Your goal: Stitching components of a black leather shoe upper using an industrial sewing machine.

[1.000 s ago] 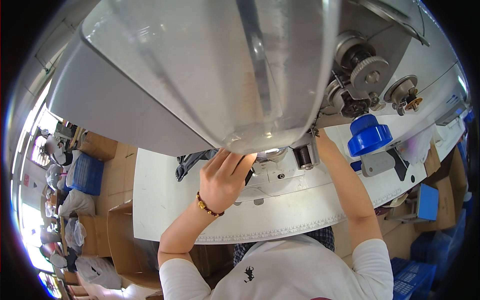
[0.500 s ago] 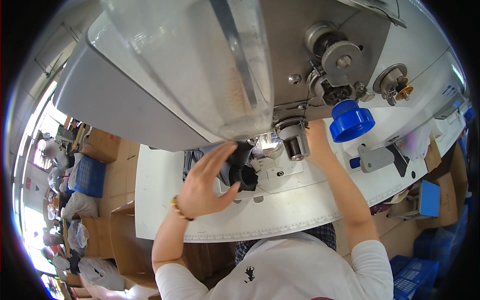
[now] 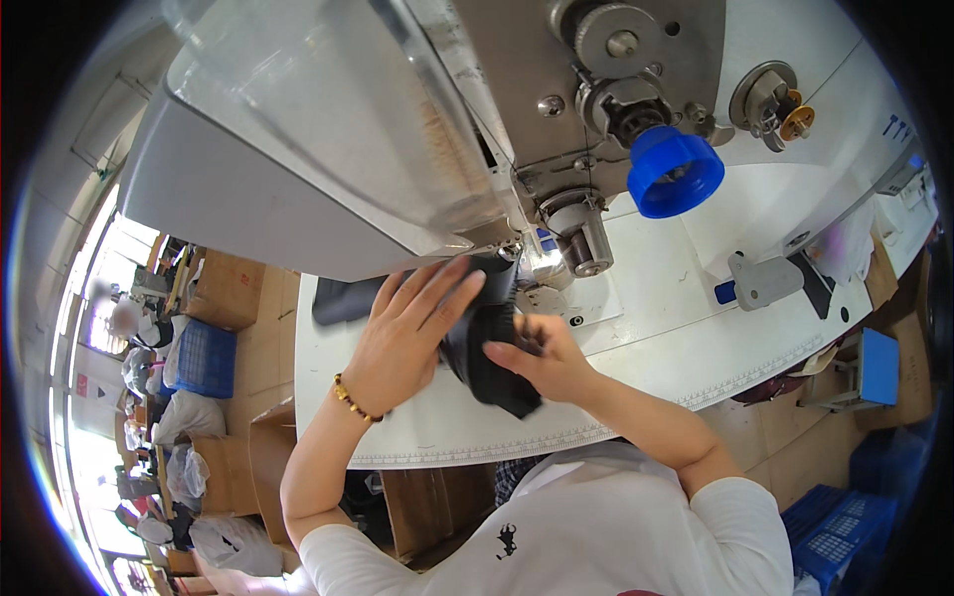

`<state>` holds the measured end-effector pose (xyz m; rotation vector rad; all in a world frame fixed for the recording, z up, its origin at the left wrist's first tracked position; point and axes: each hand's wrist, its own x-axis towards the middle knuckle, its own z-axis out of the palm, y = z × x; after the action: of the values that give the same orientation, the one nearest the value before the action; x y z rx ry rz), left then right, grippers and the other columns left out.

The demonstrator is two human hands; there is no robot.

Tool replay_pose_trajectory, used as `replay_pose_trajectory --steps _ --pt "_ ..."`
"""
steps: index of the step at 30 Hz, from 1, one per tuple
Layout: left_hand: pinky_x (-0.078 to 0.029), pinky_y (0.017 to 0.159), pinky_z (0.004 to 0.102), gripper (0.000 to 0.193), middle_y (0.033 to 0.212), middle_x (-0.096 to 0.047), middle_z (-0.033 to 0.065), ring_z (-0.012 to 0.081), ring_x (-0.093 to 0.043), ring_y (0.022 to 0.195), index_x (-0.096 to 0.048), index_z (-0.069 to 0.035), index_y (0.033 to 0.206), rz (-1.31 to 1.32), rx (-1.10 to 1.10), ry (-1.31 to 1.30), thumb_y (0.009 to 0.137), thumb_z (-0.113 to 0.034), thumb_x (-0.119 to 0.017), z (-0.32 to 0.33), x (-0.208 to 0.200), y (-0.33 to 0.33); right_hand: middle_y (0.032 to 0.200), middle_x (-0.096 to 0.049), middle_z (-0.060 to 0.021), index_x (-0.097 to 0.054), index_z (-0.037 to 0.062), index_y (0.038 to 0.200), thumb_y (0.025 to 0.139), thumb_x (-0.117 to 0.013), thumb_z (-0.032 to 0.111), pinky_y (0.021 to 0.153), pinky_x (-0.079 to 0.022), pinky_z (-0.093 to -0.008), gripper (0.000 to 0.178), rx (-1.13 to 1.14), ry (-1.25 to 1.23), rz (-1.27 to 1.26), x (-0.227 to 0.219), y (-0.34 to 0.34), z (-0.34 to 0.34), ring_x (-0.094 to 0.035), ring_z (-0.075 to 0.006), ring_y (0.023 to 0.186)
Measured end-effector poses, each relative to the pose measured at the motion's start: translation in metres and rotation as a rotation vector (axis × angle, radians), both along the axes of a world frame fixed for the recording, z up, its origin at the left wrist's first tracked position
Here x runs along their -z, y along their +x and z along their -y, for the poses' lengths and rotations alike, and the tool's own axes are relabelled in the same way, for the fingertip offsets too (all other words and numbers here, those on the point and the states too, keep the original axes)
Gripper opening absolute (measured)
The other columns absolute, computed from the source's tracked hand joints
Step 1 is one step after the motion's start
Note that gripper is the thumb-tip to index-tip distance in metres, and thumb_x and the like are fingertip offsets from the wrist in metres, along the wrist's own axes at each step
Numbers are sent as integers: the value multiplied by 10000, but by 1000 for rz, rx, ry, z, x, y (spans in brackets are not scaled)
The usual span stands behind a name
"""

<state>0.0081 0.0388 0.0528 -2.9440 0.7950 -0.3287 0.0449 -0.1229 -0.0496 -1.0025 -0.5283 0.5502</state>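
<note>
A dark, folded black fabric piece (image 3: 487,350) lies on the white sewing machine table, in front of the needle area. My left hand (image 3: 402,323) rests on its left part with the fingers stretched out nearly flat. On the other side, my right hand (image 3: 547,356) grips the right edge of the fabric between thumb and fingers. Part of the fabric reaches left past my left hand, under the sewing machine (image 3: 248,179). The machine's head hides the needle and presser foot; a metal cylinder (image 3: 581,238) hangs just behind my right hand.
A blue cap-shaped part (image 3: 676,171) and a bobbin winder (image 3: 780,107) sit on the machine. A grey lever plate (image 3: 770,283) stands at the table's right. Cardboard boxes (image 3: 224,288) and blue crates (image 3: 204,358) stand on the floor at left; a blue-topped stool (image 3: 877,368) is at right.
My right hand has come from behind the metal cylinder toward me and taken hold of the fabric's right edge. The fabric has shifted toward me and turned. My left hand stays on it.
</note>
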Motion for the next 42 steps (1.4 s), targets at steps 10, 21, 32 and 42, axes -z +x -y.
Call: replay_pose_trajectory --steps 10,21,32,42 --pt "-366 882 500 661 1239 -402 131 363 -417 1090 -457 -59 1172 -34 -38 -46 525 68 -515 46 -3 -16 728 -554 12 -540 7 925 811 -522 85 553 -407 -182 139 -15 -44 -57 3 -8 32 -481 -19 646" --pt "-406 835 461 586 1193 -403 156 377 -417 1074 -448 -80 1186 -45 -61 -30 614 28 -521 47 1 -17 734 -531 23 -520 -4 954 829 -489 84 560 -383 -180 156 37 8 -28 -5 -18 31 -444 -14 648" --pt "-411 833 472 561 1194 -395 160 393 -411 1060 -433 -63 1193 -55 -53 -73 643 15 -512 43 5 -17 839 -589 -34 -522 -31 995 821 -492 29 641 -456 -194 187 44 58 -45 -2 -16 28 -535 -45 726" --pt "-413 841 476 609 1183 -403 157 403 -425 1056 -450 -61 1164 -89 -17 -134 578 86 -525 35 0 -8 825 -588 -36 -536 -32 967 814 -476 26 628 -454 -200 174 50 29 -29 -8 -8 22 -537 -50 720"
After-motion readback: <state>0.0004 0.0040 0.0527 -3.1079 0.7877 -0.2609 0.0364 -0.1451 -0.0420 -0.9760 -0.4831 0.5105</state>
